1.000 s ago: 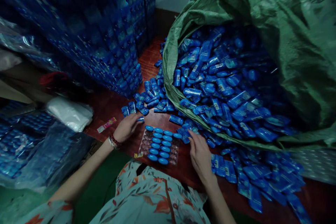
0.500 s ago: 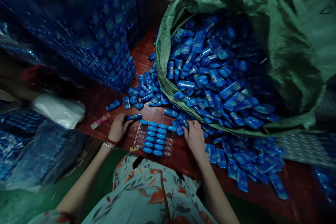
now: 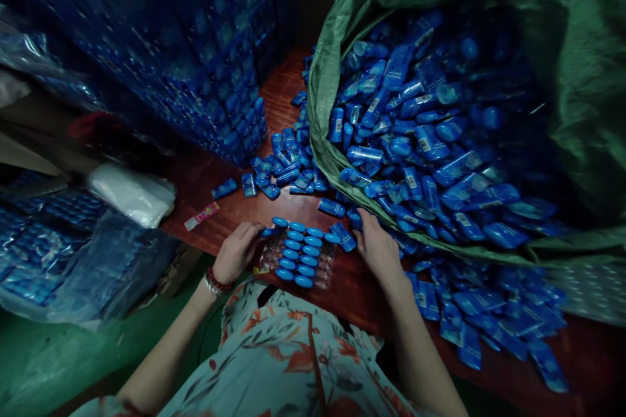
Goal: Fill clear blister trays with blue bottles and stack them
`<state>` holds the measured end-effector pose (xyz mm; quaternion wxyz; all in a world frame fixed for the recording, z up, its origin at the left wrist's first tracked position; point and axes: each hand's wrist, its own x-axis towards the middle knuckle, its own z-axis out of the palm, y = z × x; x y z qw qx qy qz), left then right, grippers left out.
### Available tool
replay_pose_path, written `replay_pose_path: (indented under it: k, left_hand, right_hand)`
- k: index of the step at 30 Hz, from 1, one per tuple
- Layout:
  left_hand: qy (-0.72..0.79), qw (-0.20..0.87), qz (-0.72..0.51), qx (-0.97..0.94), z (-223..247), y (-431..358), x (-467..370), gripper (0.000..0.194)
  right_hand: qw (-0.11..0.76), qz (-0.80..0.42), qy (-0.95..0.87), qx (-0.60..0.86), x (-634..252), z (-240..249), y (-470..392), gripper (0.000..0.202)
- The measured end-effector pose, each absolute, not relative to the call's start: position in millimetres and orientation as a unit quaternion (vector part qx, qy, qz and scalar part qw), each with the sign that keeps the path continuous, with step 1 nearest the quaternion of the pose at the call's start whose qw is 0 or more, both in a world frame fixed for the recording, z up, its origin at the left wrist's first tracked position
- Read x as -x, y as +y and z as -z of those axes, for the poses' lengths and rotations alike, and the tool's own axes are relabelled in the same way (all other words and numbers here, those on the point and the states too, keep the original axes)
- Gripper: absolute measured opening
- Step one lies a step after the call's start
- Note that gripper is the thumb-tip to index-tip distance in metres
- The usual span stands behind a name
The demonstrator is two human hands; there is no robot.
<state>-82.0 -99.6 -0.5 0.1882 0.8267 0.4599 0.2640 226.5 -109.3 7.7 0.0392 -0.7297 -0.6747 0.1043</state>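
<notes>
A clear plastic tray (image 3: pixel 323 270) with rows of cavities lies at the table's front edge. Small blue bottles (image 3: pixel 310 251) stand upright in its middle rows, their rounded oval ends facing up. At the tray's left edge my left hand (image 3: pixel 237 253) is closed on one blue bottle (image 3: pixel 268 232), its end pointing at the back left corner. To the right, my right hand (image 3: pixel 377 246) has its fingers closed around another blue bottle (image 3: pixel 355 217), partly hidden by them. A loose blue bottle (image 3: pixel 343 236) with a printed label lies between that hand and the tray.
A large green woven sack (image 3: pixel 327 88) spills many blue bottles across the table (image 3: pixel 274 207). Tall wrapped stacks of blue bottles (image 3: pixel 195 65) rise at the back left. White plastic bags (image 3: pixel 132 192) and a pink strip (image 3: pixel 201 215) lie left. More trays (image 3: pixel 594 290) sit at the right.
My left hand has moved right, bringing its blue bottle up to the tray's back left corner. My right hand has shifted slightly against the bottles beside it. The whole view has swung a little.
</notes>
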Motion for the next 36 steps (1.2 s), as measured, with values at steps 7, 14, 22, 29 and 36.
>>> replay_pose_path:
  k: [7, 14, 22, 29, 36]
  left_hand:
    - [0.342, 0.1, -0.14, -0.924, -4.4, -80.1, 74.5, 0.026]
    - [0.241, 0.084, -0.025, -0.966, -15.1, -68.0, 61.6, 0.012]
    - [0.347, 0.094, -0.078, -0.93, 1.8, -76.2, 63.4, 0.023]
    - [0.394, 0.165, -0.196, -0.883, 3.8, -77.2, 69.7, 0.018]
    - [0.652, 0.076, -0.175, -0.734, 10.2, -8.7, 130.6, 0.036]
  right_hand:
    - [0.411, -0.284, -0.496, 0.711, -222.1, 2.5, -161.8, 0.032]
    - [0.427, -0.218, -0.591, 0.649, -194.0, 23.4, -175.4, 0.014]
    - [0.131, -0.033, -0.788, 0.601, -187.3, 4.7, -157.6, 0.033]
    - [0.017, 0.011, -0.804, 0.594, -174.7, -10.2, -151.9, 0.03]
    - [0.221, -0.021, -0.655, 0.722, -204.7, 6.2, -164.4, 0.031]
